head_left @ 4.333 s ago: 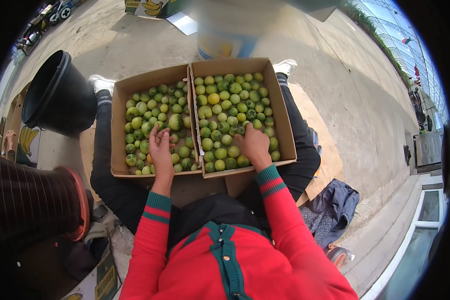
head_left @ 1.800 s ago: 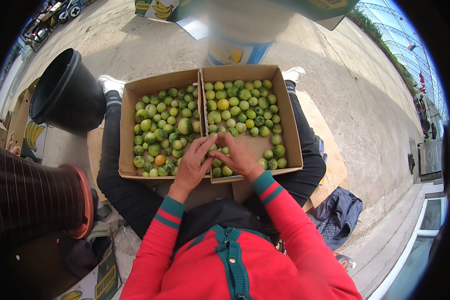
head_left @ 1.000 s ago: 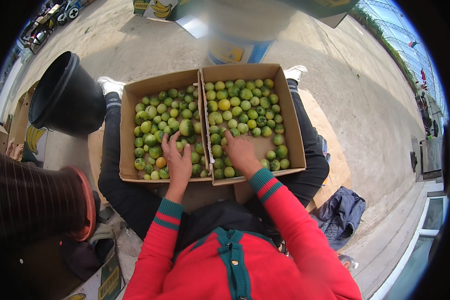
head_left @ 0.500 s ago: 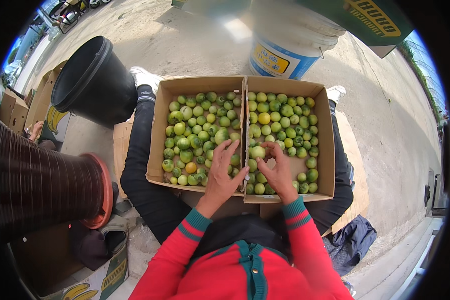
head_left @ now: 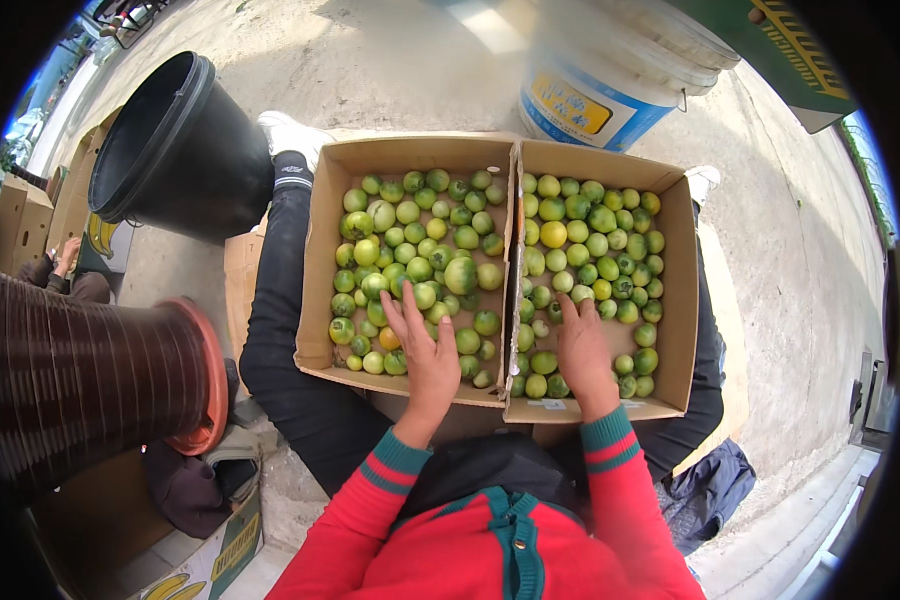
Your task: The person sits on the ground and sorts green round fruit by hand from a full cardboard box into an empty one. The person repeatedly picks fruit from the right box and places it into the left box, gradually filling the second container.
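Note:
Two cardboard boxes stand side by side between my legs, the left box (head_left: 410,152) and the right box (head_left: 678,290), both holding many small green tomatoes (head_left: 460,275). Over the near part of the left box is my left hand (head_left: 425,358), fingers spread and nothing in them, close to an orange tomato (head_left: 389,338). My right hand (head_left: 584,350) reaches into the right box, its fingers stretched out among the tomatoes and their tips partly hidden. A yellow tomato (head_left: 553,234) lies farther back there.
A black bucket (head_left: 180,150) stands at far left, a white pail with a blue label (head_left: 595,90) beyond the boxes. A brown ribbed pot-like object with an orange rim (head_left: 205,370) is at left. Another person's hand (head_left: 67,256) shows at the left edge. Dark cloth (head_left: 710,490) lies at right.
My left hand has moved left, away from the wall between the boxes. My right hand has shifted slightly right from that wall, its fingers straighter. The view has shifted a little.

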Tool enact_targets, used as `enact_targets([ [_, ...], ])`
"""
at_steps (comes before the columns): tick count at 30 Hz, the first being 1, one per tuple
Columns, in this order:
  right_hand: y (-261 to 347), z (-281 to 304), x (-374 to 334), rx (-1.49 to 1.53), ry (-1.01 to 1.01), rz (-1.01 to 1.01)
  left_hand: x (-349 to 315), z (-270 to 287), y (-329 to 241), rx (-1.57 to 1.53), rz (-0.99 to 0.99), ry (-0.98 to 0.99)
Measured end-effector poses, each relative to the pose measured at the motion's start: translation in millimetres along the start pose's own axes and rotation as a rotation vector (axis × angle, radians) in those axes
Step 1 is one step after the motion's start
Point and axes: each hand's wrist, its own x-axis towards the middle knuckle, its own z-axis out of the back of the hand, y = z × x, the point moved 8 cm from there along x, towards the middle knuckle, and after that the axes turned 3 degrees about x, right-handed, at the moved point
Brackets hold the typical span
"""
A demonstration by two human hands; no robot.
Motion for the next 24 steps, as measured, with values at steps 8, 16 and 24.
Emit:
enact_targets([
  [8, 1.9, 9.3, 0.1, -0.051, -0.034, -0.100, -2.0, -0.9, -31.1, 0.138, -0.199, 0.052],
  [16, 56.2, 39.9, -9.5, 0.615, -0.132, 0.355, -27.6, -28.6, -85.3, -0.005, -0.555, 0.512],
  [24, 18.2, 45.3, 6.6, 0.284, -0.185, 0.066, -7.4, -4.6, -54.5, -0.039, -0.271, 0.154],
])
